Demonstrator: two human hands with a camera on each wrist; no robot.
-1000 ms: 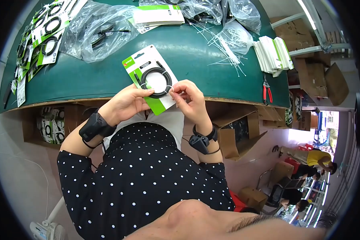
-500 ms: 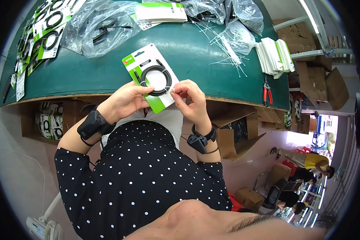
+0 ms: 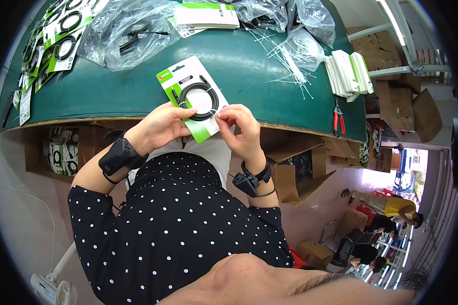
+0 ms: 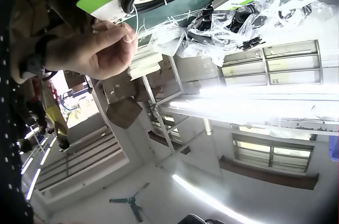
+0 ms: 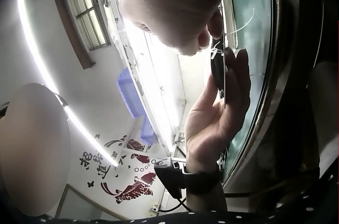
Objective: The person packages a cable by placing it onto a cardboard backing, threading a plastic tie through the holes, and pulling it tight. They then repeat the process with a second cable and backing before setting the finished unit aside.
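Clamped in the left-hand grip (image 3: 160,128), thumb in front: one white-and-green card (image 3: 199,100) bearing a coiled black cable (image 3: 215,100). Card tilted, held at the near edge of the table (image 3: 244,76). Pinched in the right-hand grip (image 3: 243,129), thumb and fingertips together: thin white tie (image 4: 137,21), at the coil's lower right. Right on table: loose white ties (image 3: 292,66); upright stack of cards (image 3: 341,73); red-handled pliers (image 3: 339,119). Left: heaped carded cables (image 3: 63,38); beside these, clear plastic bag (image 3: 142,51), black cable inside.
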